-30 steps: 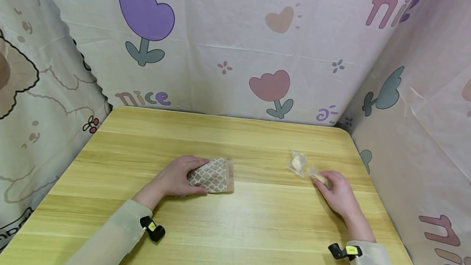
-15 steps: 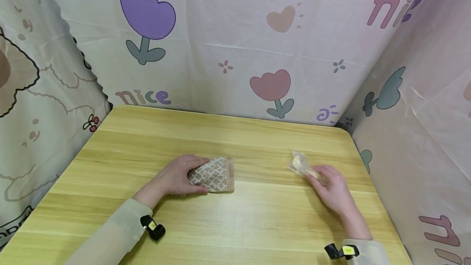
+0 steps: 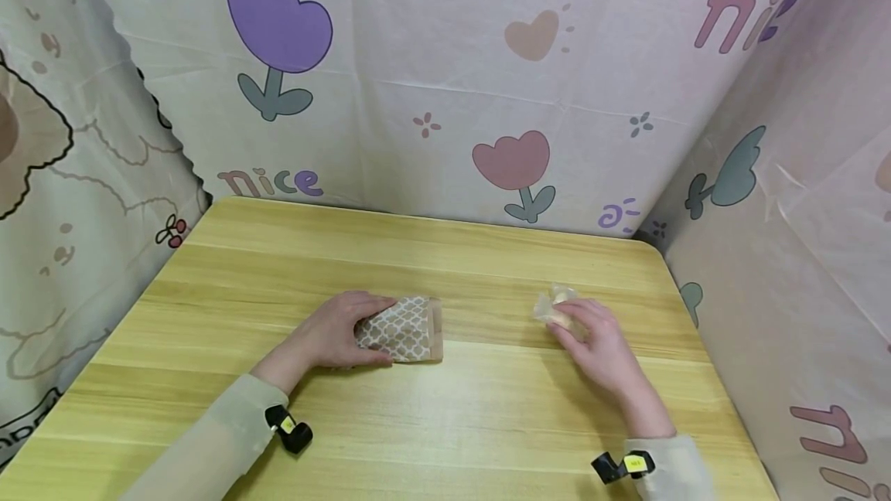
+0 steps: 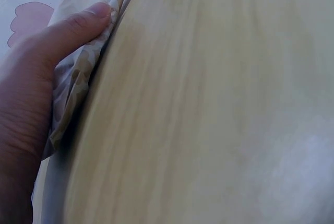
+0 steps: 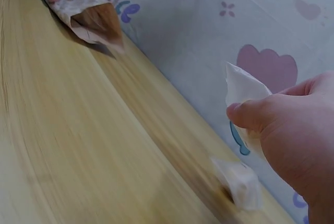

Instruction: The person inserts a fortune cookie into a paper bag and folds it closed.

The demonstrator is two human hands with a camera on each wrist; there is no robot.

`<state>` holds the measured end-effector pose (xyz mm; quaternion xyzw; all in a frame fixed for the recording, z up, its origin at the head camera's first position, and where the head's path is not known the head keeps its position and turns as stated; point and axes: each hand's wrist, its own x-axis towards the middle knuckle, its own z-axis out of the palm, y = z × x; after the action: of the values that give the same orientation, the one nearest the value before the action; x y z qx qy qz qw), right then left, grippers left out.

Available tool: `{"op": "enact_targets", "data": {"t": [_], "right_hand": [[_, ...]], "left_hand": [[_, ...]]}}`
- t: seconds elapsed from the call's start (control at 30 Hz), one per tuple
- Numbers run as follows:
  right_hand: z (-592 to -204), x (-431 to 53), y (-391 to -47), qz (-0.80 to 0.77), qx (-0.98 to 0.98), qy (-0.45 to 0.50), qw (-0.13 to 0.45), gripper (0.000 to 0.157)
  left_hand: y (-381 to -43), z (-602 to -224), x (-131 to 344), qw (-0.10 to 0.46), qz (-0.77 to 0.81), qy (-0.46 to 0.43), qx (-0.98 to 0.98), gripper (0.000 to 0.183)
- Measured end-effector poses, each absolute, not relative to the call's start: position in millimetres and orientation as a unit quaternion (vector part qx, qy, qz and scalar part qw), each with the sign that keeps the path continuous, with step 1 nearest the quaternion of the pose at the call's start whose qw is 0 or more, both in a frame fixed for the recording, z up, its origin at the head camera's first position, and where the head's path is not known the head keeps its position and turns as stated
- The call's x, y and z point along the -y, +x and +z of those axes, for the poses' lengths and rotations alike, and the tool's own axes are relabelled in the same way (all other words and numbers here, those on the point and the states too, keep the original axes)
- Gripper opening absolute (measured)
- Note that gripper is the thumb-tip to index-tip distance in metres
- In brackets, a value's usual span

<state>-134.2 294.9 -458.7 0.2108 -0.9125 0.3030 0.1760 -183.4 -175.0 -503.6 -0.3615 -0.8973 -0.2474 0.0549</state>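
On the table lies a small brown paper bag point(image 3: 409, 331) with a white lattice pattern. Its sides are gripped between the thumb and fingers of my left hand point(image 3: 341, 333). From the right wrist view, the bag's mouth point(image 5: 102, 23) gapes open and faces right. My right hand point(image 3: 600, 346) pinches a small clear wrapped packet point(image 5: 244, 87) with something pale inside, lifted off the tabletop. A second clear packet point(image 5: 241, 183) with pale contents lies on the table below that hand; in the head view the held packet and fingers partly cover it.
The wood-grain table point(image 3: 452, 424) ends at a back edge against a printed curtain point(image 3: 418, 37). More printed cloth hangs at the left point(image 3: 90, 145) and right sides. Black cameras sit on both sleeves.
My right hand has lifted its packet and moved left, passing in front of the other packet toward the bag. My left hand and the bag stay put.
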Motion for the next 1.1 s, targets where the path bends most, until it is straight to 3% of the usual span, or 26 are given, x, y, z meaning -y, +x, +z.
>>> {"op": "enact_targets", "data": {"t": [1.1], "right_hand": [[-475.5,-203.5,-161.3,0.362,0.871,0.309,0.124,0.031]], "left_hand": [[-181.9,-502.0,174.8,0.06,-0.254,-0.365,0.894,0.096]]}}
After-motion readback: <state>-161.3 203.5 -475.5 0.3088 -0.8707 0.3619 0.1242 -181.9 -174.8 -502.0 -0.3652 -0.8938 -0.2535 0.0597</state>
